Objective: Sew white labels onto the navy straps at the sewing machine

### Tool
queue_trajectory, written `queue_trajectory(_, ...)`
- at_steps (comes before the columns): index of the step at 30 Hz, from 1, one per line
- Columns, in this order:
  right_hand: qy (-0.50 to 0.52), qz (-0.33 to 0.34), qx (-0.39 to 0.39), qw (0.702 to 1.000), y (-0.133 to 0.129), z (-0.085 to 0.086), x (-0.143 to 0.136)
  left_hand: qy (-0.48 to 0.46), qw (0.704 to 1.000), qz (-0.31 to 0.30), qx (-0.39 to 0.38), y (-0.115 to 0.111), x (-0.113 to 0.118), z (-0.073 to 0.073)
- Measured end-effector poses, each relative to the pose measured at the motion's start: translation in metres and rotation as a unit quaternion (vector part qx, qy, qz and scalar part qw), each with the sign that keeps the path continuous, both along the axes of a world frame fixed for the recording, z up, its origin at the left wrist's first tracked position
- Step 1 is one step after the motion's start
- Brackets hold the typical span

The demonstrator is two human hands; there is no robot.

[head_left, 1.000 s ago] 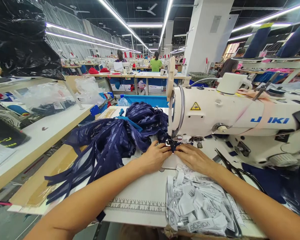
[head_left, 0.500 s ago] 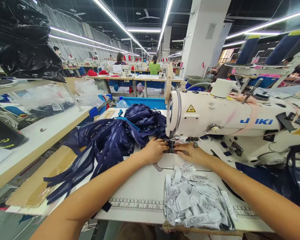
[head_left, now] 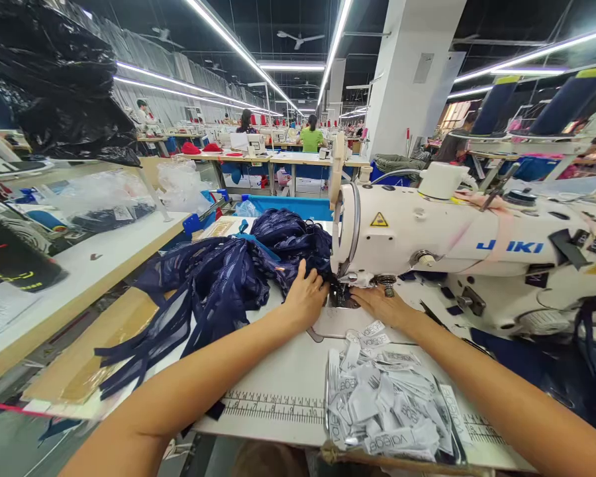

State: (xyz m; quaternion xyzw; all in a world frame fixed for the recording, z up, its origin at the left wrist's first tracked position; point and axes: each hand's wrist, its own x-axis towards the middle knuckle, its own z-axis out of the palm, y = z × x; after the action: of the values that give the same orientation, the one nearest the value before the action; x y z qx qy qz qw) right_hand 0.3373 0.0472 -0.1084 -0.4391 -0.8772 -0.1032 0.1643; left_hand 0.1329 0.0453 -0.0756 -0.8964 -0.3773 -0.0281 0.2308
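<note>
The white sewing machine (head_left: 442, 228) stands before me, its needle and presser foot (head_left: 342, 291) coming down between my hands. Left of the foot, my left hand (head_left: 305, 297) is closed with bent fingers on the edge of the navy lace fabric (head_left: 228, 278). This fabric lies bunched, with long straps trailing to the left. My right hand (head_left: 382, 306) lies flat on the right side, its stretched fingertips touching dark material at the foot. The machine head and my fingers hide most of the stitching spot.
A clear tray heaped with white printed labels (head_left: 385, 404) sits at the table's front edge. A ruler strip (head_left: 273, 407) runs along that edge. Navy material (head_left: 516, 354) lies at right. Another white table (head_left: 79, 265) is at left, and people work farther back.
My left hand has drawn slightly left and away from the presser foot, its index finger lifting. The right hand stays beside the foot. The view has shifted slightly.
</note>
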Motion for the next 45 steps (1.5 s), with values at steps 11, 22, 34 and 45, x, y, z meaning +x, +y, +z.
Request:
queue_trajectory(11, -0.021, -0.102, -0.147, 0.984, -0.014, 0.023, -0.015, -0.018, 0.999, -0.05, -0.005, 0.014, 0.001, 0.0)
queue_trajectory(22, 0.017, -0.123, -0.129, 0.984, -0.012, 0.011, -0.017, -0.019, 0.998, -0.052, -0.019, 0.019, 0.003, 0.0)
queue_trajectory(34, 0.013, -0.17, -0.097, 0.981, -0.009, 0.003, -0.027, -0.007, 0.999, -0.054, 0.004, 0.029, 0.008, -0.009)
queue_trajectory(45, 0.003, -0.178, -0.077, 0.981, -0.003, -0.001, -0.021, -0.015, 0.998, -0.061, 0.012, 0.03, 0.005, -0.006)
